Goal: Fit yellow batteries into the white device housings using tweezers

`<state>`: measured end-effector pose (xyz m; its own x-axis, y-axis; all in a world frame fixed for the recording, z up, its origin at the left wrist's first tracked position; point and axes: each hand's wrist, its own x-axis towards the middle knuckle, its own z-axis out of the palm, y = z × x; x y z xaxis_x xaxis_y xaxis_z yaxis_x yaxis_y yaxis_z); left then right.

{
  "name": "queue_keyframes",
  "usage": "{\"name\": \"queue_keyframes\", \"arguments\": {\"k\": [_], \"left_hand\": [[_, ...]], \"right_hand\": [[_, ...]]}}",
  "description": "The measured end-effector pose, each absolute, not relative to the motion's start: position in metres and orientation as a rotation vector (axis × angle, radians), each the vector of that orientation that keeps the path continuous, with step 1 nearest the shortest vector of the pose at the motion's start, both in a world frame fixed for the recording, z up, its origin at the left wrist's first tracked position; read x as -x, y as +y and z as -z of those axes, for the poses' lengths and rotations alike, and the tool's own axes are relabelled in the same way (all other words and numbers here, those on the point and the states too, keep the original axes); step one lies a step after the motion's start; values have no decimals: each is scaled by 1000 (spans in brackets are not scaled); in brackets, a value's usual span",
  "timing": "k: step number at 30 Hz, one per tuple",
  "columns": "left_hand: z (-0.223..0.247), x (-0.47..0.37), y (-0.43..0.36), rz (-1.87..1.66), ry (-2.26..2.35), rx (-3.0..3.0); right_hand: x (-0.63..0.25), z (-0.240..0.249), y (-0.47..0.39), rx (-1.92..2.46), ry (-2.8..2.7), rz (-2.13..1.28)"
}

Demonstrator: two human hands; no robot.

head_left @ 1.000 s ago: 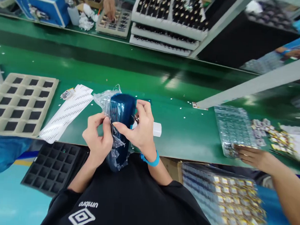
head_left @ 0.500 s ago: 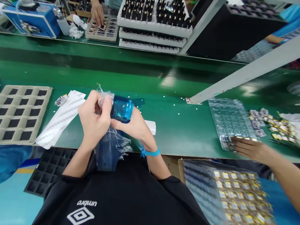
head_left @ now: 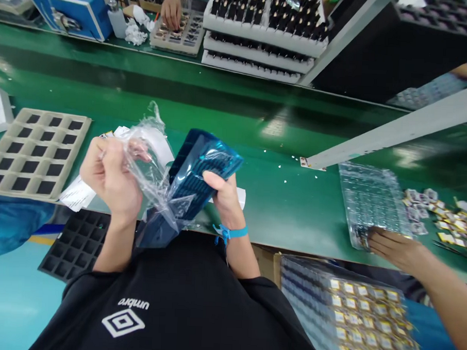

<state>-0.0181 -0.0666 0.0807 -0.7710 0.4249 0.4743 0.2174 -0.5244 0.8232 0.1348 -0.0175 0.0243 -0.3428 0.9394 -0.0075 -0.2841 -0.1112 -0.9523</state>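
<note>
My left hand is closed on the loose edge of a clear plastic bag, stretching it out to the left. Inside the lower part of that bag sits a stack of dark blue film sheets, glossy and partly sticking out at the top. Around the right side of the stack my right hand is wrapped, its thumb lying on the front. The bag's lower end hangs over the bench edge against my black shirt. Strips of white printed paper lie behind my left hand, partly hidden.
A beige compartment tray with black pads lies at left, a black tray below it. At right a co-worker's hand touches a clear blister tray. A white post slants across the green bench.
My left hand has pulled the bag's edge left and away from the film stack. My right hand has shifted slightly right with the stack, which now shows more fully. The view has shifted too.
</note>
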Motion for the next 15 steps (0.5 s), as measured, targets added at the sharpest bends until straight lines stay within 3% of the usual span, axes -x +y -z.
{"name": "queue_keyframes", "arguments": {"k": [6,15], "left_hand": [[-51,61,-102,-2358,1545,-581],[-2,81,-137,-2299,1536,-263]], "right_hand": [[-148,-23,-5,983,-900,-1358],[-153,-65,8,834,-954,-936]]}}
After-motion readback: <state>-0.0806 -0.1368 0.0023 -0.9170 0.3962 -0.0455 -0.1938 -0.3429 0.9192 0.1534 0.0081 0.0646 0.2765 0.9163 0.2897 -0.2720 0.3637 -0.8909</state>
